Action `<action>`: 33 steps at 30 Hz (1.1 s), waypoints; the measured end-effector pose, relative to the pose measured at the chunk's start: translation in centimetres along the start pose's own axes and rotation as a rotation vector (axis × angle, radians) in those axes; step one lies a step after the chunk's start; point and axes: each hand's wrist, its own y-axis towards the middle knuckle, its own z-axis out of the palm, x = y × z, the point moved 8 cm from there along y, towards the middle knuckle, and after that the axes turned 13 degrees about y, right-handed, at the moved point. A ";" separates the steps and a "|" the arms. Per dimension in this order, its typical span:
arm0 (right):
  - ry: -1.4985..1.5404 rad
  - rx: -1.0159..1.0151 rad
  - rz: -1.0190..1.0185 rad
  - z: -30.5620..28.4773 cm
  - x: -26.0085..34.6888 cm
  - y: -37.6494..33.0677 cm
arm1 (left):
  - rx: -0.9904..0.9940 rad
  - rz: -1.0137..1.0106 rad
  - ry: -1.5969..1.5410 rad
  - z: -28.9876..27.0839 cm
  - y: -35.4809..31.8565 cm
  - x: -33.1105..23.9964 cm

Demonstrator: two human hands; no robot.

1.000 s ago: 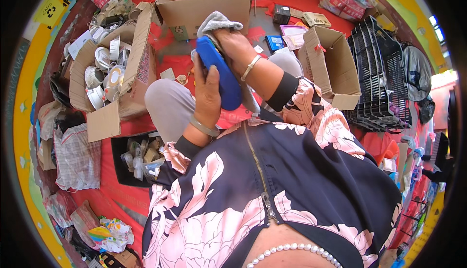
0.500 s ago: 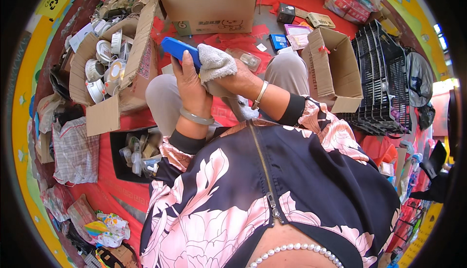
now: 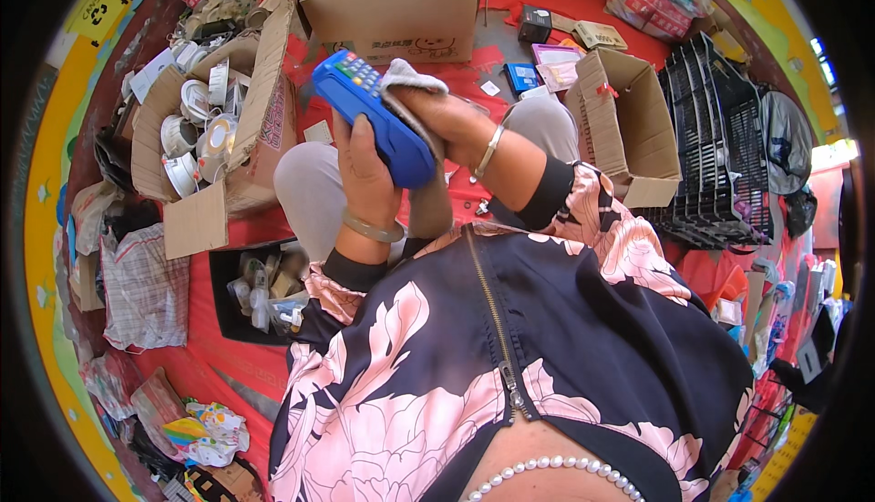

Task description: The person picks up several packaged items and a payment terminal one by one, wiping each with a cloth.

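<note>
My left hand [image 3: 362, 172] holds a blue handheld device with a keypad [image 3: 369, 115] from below, raised in front of my chest. My right hand [image 3: 448, 119] presses a grey cloth [image 3: 412, 82] against the device's upper right side; the cloth hangs down behind the device. A bangle circles each wrist. My grey-trousered knees show behind the hands. The device's keypad end points up and to the left.
An open cardboard box [image 3: 398, 2] stands ahead, another [image 3: 629, 119] at the right, and one holding white round parts [image 3: 200, 137] at the left. A black crate [image 3: 711, 137] sits far right. A black tray of small items [image 3: 260, 292] lies by my left knee on red floor covering.
The blue device has been turned so its keypad faces me, then tilted further upright. The cloth-holding right hand has slid along the device's side.
</note>
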 end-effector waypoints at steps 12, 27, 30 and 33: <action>-0.099 0.128 -0.234 -1.3 1.8 -0.5 | -0.028 0.129 0.410 -0.7 0.7 -1.5; -0.124 -0.294 -0.457 -5.6 2.9 0.5 | 0.050 -0.040 0.073 1.2 -0.4 0.7; 0.148 -0.226 -0.252 -5.3 2.4 0.3 | -0.009 -0.135 -0.113 0.6 -0.4 0.9; 0.104 0.015 -0.156 -4.8 1.6 0.8 | 0.010 -0.222 -0.227 0.0 -0.1 1.7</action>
